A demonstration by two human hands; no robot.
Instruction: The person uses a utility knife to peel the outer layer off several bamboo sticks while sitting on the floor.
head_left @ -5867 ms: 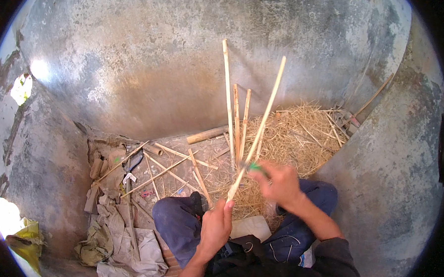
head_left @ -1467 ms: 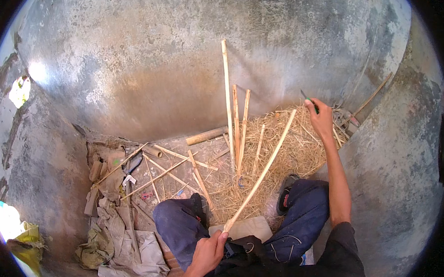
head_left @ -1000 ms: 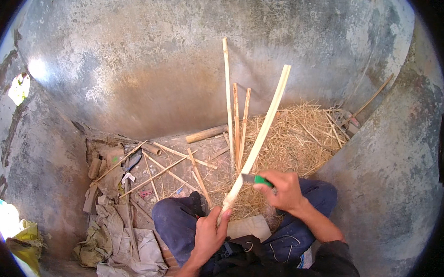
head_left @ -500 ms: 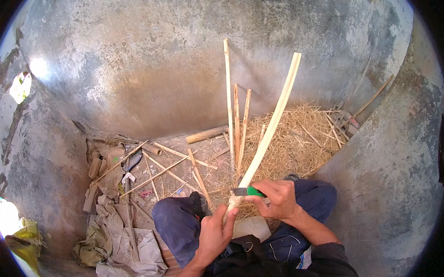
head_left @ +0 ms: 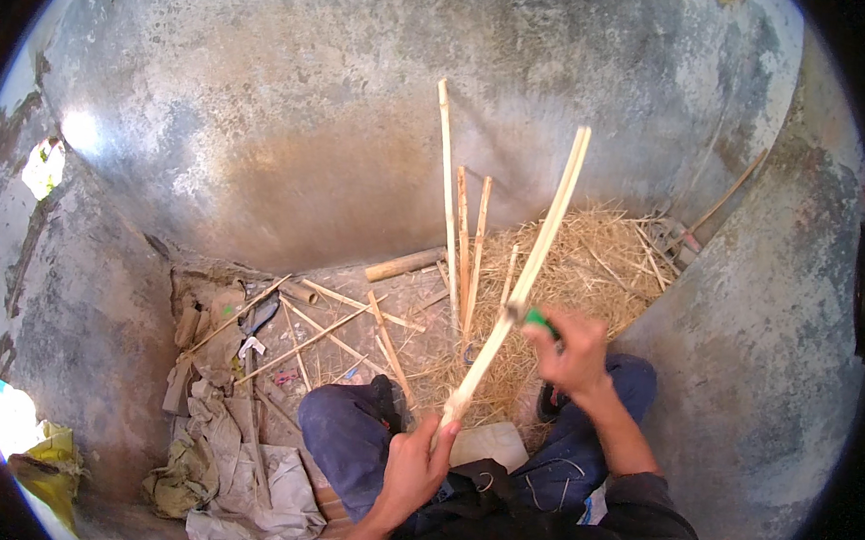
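My left hand [head_left: 418, 464] is closed around the lower end of a long, pale bamboo strip [head_left: 483, 371], which slants up and away to the right. Its lower end has a rough, knobbly node just above my fingers. In my closed right hand [head_left: 574, 353] is a green-handled knife [head_left: 538, 320], its blurred blade against the strip about midway along. Beyond the knife the strip shows a lengthwise line, as if split.
Several bamboo sticks [head_left: 447, 174] lean against the curved grey wall [head_left: 294, 119]. A heap of straw-like shavings [head_left: 597, 263] lies at the far right. Loose sticks [head_left: 323, 335] and crumpled sacks [head_left: 263, 494] cover the floor on the left. A pale block [head_left: 490, 446] sits between my legs.
My right hand and the knife have moved up along the strip, away from my left hand. The strip's top end has dropped slightly; my left hand keeps its hold.
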